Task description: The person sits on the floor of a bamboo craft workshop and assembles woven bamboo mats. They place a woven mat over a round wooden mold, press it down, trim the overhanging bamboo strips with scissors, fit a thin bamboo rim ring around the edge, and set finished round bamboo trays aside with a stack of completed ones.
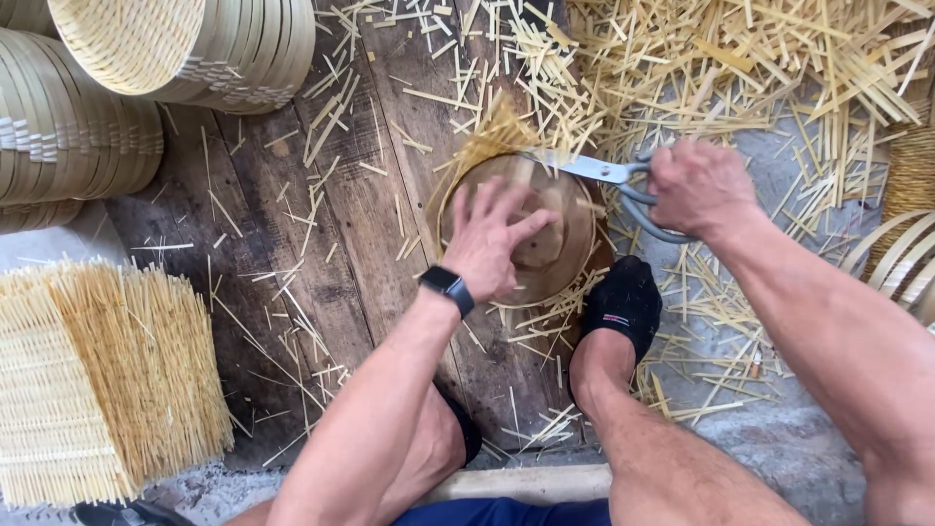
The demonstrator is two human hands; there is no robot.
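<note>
Left hand (492, 239), fingers spread, presses flat on round woven bamboo disc (560, 229) on dark wooden floor planks (321, 214). Right hand (696, 190), fingers clamped on grey-handled steel scissors (609, 180); blade tips at disc rim, partly hidden among straw-coloured bamboo offcuts (740, 68).

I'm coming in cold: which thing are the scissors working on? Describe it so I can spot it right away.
Start at the dark wooden plank floor in the middle. Near its right edge, under the spread left hand, lies a round wooden disc ringed by woven bamboo. Unlike the stacked finished trays top left, it lies flat and alone, with grey-handled metal scissors in the right hand at its rim.
</note>
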